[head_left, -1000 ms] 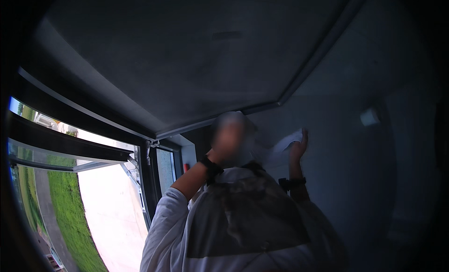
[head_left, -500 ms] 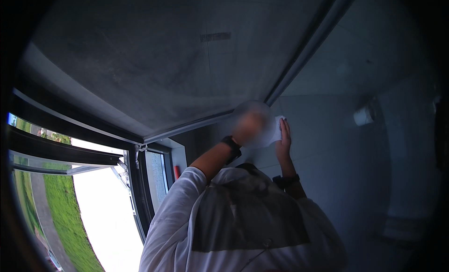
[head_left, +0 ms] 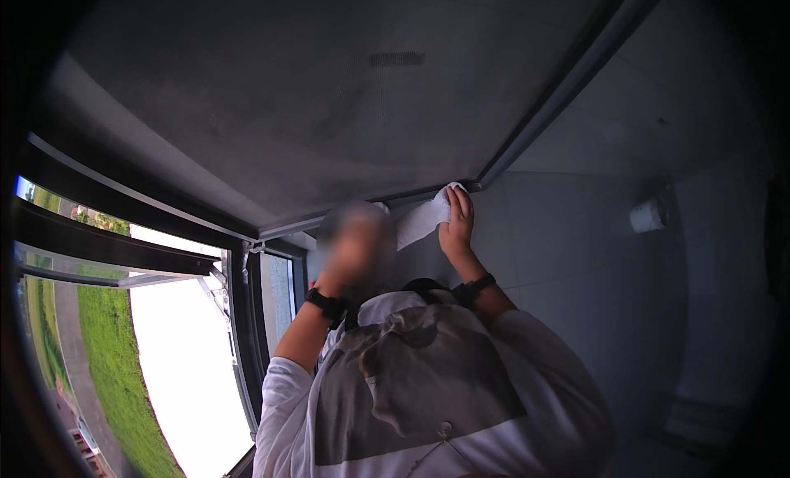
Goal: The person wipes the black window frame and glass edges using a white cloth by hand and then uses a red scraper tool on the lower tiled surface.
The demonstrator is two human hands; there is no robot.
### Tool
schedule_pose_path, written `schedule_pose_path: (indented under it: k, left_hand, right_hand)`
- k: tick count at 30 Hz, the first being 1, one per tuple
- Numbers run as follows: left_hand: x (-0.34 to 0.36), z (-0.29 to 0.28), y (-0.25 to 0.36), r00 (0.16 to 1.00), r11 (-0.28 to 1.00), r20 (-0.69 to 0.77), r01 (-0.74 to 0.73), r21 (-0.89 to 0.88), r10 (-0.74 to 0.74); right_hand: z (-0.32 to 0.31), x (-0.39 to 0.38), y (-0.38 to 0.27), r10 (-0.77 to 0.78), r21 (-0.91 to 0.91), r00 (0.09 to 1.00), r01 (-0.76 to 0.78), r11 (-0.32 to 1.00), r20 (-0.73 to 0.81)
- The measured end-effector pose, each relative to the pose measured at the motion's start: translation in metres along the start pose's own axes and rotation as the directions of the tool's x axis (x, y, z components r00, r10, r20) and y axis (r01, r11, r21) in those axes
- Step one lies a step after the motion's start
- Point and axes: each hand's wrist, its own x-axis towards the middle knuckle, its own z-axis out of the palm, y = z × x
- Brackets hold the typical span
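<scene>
A white cloth [head_left: 420, 221] spans the space between my hands, just below the edge strip [head_left: 395, 192] of a large dark panel [head_left: 329, 124]. My right hand [head_left: 457, 223] is closed on the cloth's right end, fingers bent over it close to the strip's corner. On the cloth's left side, my left hand [head_left: 358, 246] is smeared by blur, so its fingers and grip cannot be made out. A bit of white shows beside its upper edge. Each wrist wears a black band.
At the left an open window [head_left: 123, 272] with dark frames lets in bright light, with grass outside. A whitish bucket [head_left: 648, 215] stands on the grey tiled floor [head_left: 568, 256] at the right. A dark rail [head_left: 568, 91] runs up from the panel's corner.
Both hands have shifted left along the panel's edge, my left hand farther, so they are wider apart. The cloth is now stretched out between them.
</scene>
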Motion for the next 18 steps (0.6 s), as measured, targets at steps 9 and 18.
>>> schedule_pose_path:
  k: [9,18]
  left_hand:
    - [0.001,-0.022,0.002,0.991,0.976,0.017,0.134,-0.171,-0.133]
    - [-0.025,-0.031,-0.013,0.978,0.967,0.014,0.206,-0.148,-0.207]
  right_hand:
    - [-0.029,0.005,0.024,-0.035,-0.229,0.997,0.050,0.972,0.067]
    - [0.018,-0.007,-0.029,-0.262,-0.029,0.951,0.270,0.962,0.166]
